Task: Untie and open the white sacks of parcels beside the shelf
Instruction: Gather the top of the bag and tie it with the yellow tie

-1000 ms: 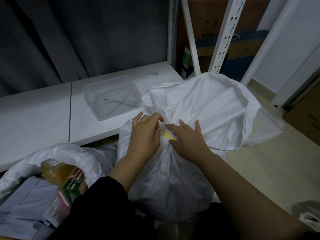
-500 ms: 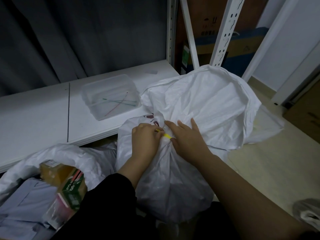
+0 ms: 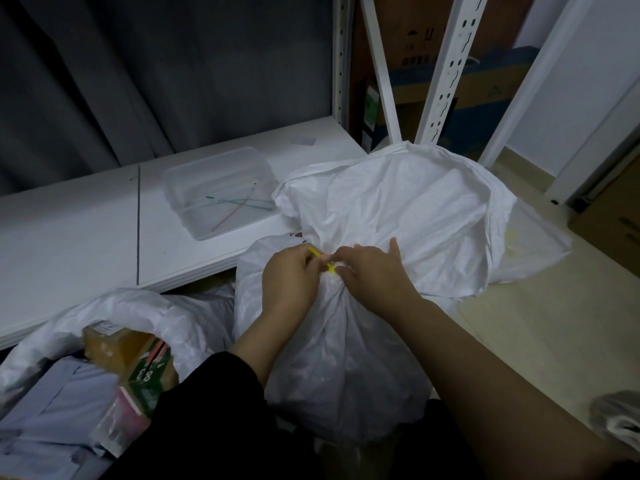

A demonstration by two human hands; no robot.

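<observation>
A full white sack [image 3: 346,358] stands on the floor in front of me, its neck gathered and bound by a thin yellow tie [image 3: 330,266]. Above the neck its loose top [image 3: 408,209] spreads out wide. My left hand [image 3: 289,282] pinches one end of the yellow tie. My right hand [image 3: 374,271] pinches the tie at the neck from the other side, with one finger sticking up. A second white sack [image 3: 114,313] lies open at the lower left, showing parcels [image 3: 145,368] inside.
A low white shelf board [image 3: 86,237] holds a clear plastic tray [image 3: 214,192] with several loose coloured ties. White shelf uprights [image 3: 450,64] and cardboard boxes stand behind the sack. Beige floor [image 3: 536,323] lies to the right, with a grey bag [image 3: 620,417] at the edge.
Both hands have closed in on the sack's neck. My left hand has curled round the yellow tie's end, which now sticks up above its fingers.
</observation>
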